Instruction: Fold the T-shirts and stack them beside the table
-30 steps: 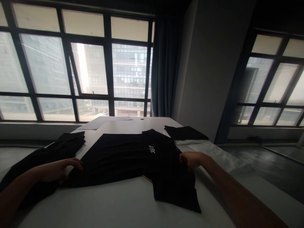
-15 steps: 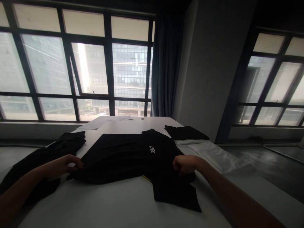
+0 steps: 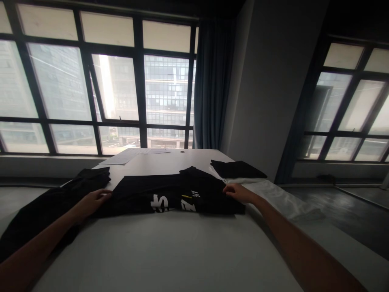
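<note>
Dim room, black-framed glass windows (image 3: 115, 89) behind, long white smooth-topped table (image 3: 170, 251) in front. Across middle of table: black fabric T-shirt (image 3: 173, 186) with white lettering, near side folded over on itself. At shirt's left end, left hand (image 3: 92, 199), thumb and fingers pinching cloth. At right end, right hand (image 3: 241, 193), fingertips likewise pinching cloth. Beside left forearm, crumpled black cloth garment (image 3: 51, 202). Near right hand, white folded fabric (image 3: 276, 196); just behind, black folded garment (image 3: 240, 169).
</note>
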Motion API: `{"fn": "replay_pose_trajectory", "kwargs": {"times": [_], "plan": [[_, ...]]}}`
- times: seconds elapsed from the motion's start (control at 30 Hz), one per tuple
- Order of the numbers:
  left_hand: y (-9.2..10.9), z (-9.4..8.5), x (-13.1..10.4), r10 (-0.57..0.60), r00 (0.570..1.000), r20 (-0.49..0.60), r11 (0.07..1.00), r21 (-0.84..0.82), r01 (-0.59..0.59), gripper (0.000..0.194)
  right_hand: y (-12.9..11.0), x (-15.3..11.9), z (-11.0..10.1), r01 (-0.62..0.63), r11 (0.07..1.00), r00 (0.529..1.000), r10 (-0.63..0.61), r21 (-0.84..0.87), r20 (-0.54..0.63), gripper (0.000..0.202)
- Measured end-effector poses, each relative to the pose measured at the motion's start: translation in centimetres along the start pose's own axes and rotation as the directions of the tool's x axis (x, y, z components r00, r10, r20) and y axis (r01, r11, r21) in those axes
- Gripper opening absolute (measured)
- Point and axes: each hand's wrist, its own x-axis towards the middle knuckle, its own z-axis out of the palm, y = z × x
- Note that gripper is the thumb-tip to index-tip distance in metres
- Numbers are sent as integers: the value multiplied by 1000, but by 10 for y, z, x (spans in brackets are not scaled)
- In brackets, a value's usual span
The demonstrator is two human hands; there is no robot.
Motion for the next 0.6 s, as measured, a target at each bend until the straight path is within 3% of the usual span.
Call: {"fn": "replay_pose_trajectory", "kwargs": {"times": [0.1, 0.2, 0.27, 0.43, 0.53, 0.6], "plan": [[0, 3, -3, 22, 999, 40, 999, 24, -23, 91, 0, -14, -13, 33, 998, 978, -42, 49, 207, 70], [8, 3, -7, 59, 998, -4, 996, 66, -59, 91, -13, -21, -11, 59, 998, 953, -48, -26, 298, 94], [17, 1, -9, 90, 994, -54, 995, 52, -88, 88, -25, -21, -3, 151, 986, 943, -124, -64, 310, 86], [34, -11, -15, 125, 990, -69, 991, -39, -128, 77, -38, -21, 5, 371, 928, 906, -367, 25, 211, 29], [35, -20, -14, 107, 993, -59, 989, -96, -112, 73, -29, -14, 2, 298, 949, 937, -311, 101, 157, 21], [33, -20, -12, 72, 992, -103, 992, -93, -82, 73, -22, -2, 4, 132, 984, 991, -134, 118, 10, 39]]}}
